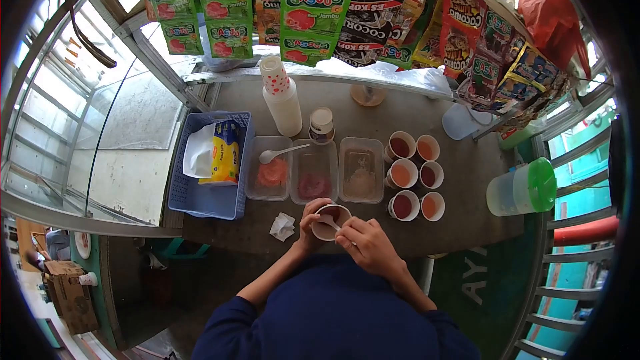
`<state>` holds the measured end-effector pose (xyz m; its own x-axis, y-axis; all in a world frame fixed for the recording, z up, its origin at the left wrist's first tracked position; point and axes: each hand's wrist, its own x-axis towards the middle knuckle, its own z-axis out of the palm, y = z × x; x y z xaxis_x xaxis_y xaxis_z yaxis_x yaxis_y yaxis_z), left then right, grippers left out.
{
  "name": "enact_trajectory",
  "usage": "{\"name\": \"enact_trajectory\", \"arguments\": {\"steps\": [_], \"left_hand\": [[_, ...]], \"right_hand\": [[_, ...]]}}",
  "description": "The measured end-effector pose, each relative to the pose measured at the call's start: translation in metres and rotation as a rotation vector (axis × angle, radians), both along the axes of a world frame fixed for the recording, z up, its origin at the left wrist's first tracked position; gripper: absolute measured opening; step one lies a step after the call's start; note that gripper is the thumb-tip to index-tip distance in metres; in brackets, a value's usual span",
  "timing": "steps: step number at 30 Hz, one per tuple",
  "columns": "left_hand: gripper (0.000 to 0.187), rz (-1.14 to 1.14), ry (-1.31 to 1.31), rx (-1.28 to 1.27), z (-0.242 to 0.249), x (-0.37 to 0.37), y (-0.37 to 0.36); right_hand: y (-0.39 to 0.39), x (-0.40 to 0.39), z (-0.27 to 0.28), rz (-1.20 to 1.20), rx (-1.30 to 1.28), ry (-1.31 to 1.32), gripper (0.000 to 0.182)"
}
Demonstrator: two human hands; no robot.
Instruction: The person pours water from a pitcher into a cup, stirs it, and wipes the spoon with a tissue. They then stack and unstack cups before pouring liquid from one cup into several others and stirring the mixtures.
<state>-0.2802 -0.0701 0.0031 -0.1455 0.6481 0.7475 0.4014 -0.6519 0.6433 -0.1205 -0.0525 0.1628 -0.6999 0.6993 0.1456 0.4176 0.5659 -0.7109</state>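
Near the counter's front edge, my left hand (311,225) is wrapped round a paper cup (325,229) with some dark reddish content. My right hand (361,242) pinches a small white spoon (331,223) that dips into this cup. Just behind are three clear plastic tubs: one with orange-red powder (272,172), one with pinkish-purple powder (315,185), and one with pale beige contents (361,183). Another white spoon (283,153) lies across the first two tubs. To the right, several filled cups (401,175) stand in two columns, some dark red, some orange.
A blue basket (208,208) with a tissue pack (225,153) stands left. Crumpled tissue (283,227) lies near my left hand. Stacked cups (283,103) stand behind the tubs. A green-lidded container (523,187) is at right. Drink sachets (319,7) hang above the counter.
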Motion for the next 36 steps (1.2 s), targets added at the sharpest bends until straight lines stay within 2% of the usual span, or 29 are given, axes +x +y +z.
{"name": "enact_trajectory", "arguments": {"steps": [3,8,15,26,36], "left_hand": [[0.077,0.018,-0.013,0.007,-0.001,0.000,0.002],[0.079,0.037,0.028,0.037,0.008,-0.002,0.005],[0.082,0.066,-0.003,0.017,0.009,-0.002,0.009],[0.078,0.192,-0.090,-0.083,0.009,0.005,0.006],[0.078,0.213,-0.107,-0.100,0.006,0.005,0.007]], "right_hand": [[-0.002,0.000,0.002,0.073,-0.038,-0.029,0.014],[0.002,-0.001,-0.002,-0.076,0.061,0.026,0.016],[0.000,0.000,-0.002,-0.016,-0.029,-0.020,0.017],[0.000,-0.003,-0.013,-0.128,0.099,0.065,0.016],[0.000,-0.005,-0.019,-0.134,0.106,0.044,0.016]]}}
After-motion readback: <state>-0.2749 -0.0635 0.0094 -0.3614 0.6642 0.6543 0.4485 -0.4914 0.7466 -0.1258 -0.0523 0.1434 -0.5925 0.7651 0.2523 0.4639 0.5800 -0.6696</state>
